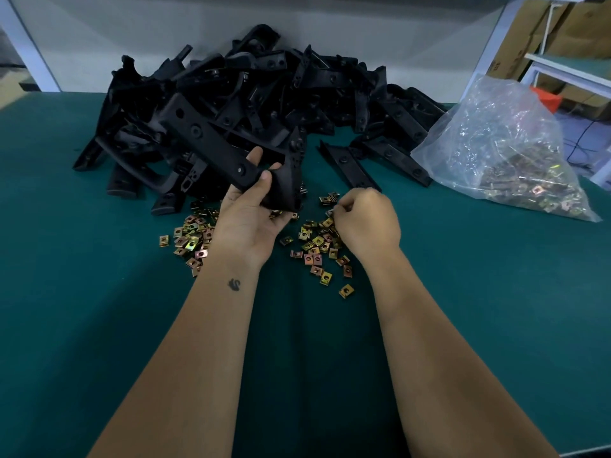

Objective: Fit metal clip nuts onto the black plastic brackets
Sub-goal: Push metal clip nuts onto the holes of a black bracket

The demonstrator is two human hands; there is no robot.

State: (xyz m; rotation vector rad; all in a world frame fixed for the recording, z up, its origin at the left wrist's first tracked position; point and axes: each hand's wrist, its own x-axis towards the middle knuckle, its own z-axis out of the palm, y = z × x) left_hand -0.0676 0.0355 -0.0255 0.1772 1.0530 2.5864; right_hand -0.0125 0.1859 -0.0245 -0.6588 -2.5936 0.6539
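Here the left hand (246,214) grips a long black holed bracket (211,140); right hand (365,223) fingers curl among brassy clip nuts (317,249).

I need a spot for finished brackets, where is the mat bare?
Bare green mat lies left of the loose clip nuts and between them and the bag of nuts. It is crowded around both hands and at the bracket pile.
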